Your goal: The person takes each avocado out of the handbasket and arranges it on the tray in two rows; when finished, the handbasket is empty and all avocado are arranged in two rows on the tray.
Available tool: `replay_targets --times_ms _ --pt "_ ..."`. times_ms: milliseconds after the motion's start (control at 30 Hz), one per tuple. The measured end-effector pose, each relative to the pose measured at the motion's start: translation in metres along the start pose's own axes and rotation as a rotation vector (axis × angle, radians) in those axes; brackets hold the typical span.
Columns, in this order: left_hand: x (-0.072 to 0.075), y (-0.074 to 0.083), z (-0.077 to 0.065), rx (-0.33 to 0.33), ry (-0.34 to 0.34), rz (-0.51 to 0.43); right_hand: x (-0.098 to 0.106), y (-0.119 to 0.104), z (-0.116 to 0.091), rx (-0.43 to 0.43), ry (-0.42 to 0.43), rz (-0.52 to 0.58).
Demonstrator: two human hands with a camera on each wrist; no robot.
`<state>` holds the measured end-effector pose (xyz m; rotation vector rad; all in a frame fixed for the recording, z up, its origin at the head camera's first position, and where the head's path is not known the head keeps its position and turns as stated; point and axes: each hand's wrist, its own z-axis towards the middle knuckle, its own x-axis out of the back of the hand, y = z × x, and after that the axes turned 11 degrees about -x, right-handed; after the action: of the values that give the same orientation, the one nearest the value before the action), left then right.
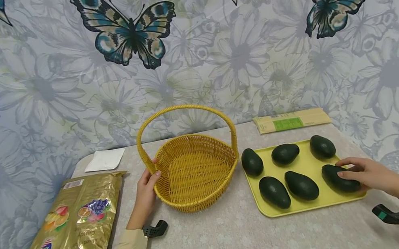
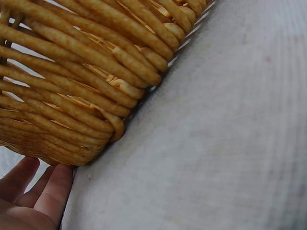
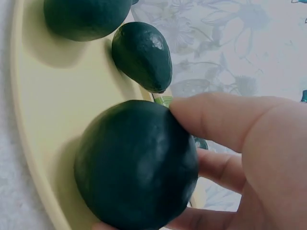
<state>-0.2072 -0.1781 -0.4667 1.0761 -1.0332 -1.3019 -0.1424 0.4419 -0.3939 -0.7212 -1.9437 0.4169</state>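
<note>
My left hand [image 1: 147, 193] holds the left side of a yellow wicker basket [image 1: 193, 173] where its tall handle meets the rim, thumb on the rim. Nothing lies inside the basket. In the left wrist view, fingertips [image 2: 53, 194] touch the lower edge of the basket's woven wall [image 2: 72, 81]. My right hand [image 1: 376, 175] grips a dark green avocado [image 1: 338, 179] at the right front of a yellow tray [image 1: 311, 163]. Thumb and fingers curl round this avocado [image 3: 134, 163] in the right wrist view. Several other avocados [image 1: 302, 186] lie on the tray.
A gold candy bag [image 1: 82, 222] lies at the left, with a white flat sheet [image 1: 104, 160] behind it. Behind the tray is a long pale packet with a green label [image 1: 288, 123]. A butterfly-patterned wall covering [image 1: 194, 76] rises behind the table [image 1: 226, 239].
</note>
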Motion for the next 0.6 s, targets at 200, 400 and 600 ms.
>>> replay_targets --times_ms 200,400,600 --pt "0.0007 -0.0013 -0.0003 -0.02 -0.001 -0.002 0.0009 0.0053 -0.0042 -0.066 0.034 -0.004" --pt "0.0001 -0.0003 -0.0002 -0.016 -0.006 -0.018 -0.0021 0.009 -0.0051 -0.109 0.091 0.024" --pt "-0.0007 0.0007 0.0001 -0.011 -0.004 -0.02 -0.0052 0.0101 -0.0053 -0.134 0.126 0.042"
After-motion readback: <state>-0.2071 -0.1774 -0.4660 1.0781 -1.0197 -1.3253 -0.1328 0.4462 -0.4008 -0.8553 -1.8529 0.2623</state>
